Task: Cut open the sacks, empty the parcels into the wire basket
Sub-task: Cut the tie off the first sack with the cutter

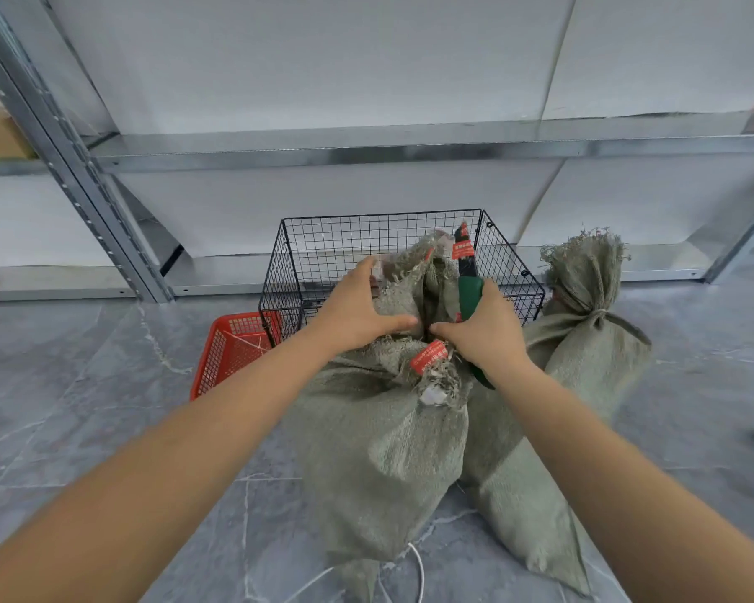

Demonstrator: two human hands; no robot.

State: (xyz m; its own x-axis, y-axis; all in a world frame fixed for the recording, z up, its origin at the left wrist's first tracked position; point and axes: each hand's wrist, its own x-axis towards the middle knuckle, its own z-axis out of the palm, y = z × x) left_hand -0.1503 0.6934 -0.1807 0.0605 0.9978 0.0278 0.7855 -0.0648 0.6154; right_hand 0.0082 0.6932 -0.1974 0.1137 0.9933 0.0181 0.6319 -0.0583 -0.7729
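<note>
At the sack's mouth, the right hand [484,337] is wrapped round the green handle of a cutter [470,298]. The blade end points up, clear of the cloth, and the thumb reaches to the opening. The left hand [353,315] lies spread and flat on the other lip, seemingly parting it. The sack [379,428] leans against the wire basket [314,254], handy for tipping; no parcels show plainly. A second sack [584,341], tied, stands just beside.

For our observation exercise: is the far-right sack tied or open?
Tied shut: a cord cinches the sack below its frayed top.
</note>
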